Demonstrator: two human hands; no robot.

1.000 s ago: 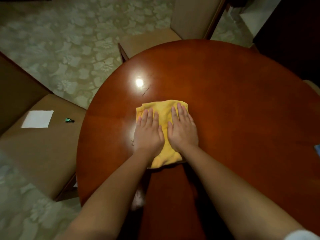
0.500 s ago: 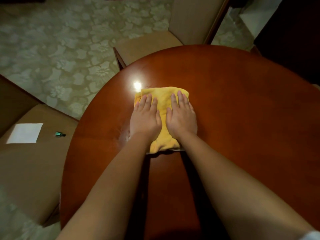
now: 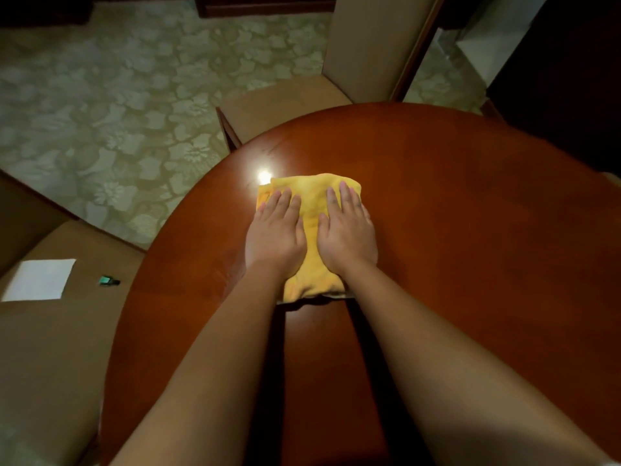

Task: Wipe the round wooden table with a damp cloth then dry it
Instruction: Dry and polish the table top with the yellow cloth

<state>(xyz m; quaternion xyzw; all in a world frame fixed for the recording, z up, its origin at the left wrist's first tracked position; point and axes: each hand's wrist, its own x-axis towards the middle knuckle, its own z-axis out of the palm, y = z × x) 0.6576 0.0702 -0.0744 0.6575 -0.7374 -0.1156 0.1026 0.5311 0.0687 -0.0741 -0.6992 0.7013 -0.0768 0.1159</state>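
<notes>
Home dining room: round table (image 3: 470,230), upholstered chairs (image 3: 285,105).

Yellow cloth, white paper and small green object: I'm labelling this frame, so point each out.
yellow cloth (image 3: 314,200), head view, bare fabric between the hands.
white paper (image 3: 40,279), head view, sheet's middle.
small green object (image 3: 107,281), head view, its body.

A round, glossy reddish-brown wooden table (image 3: 453,230) carries a folded yellow cloth (image 3: 311,210) lying flat toward its far-left edge, just beside a bright glare spot (image 3: 263,176) of reflected light on the polished top
</notes>
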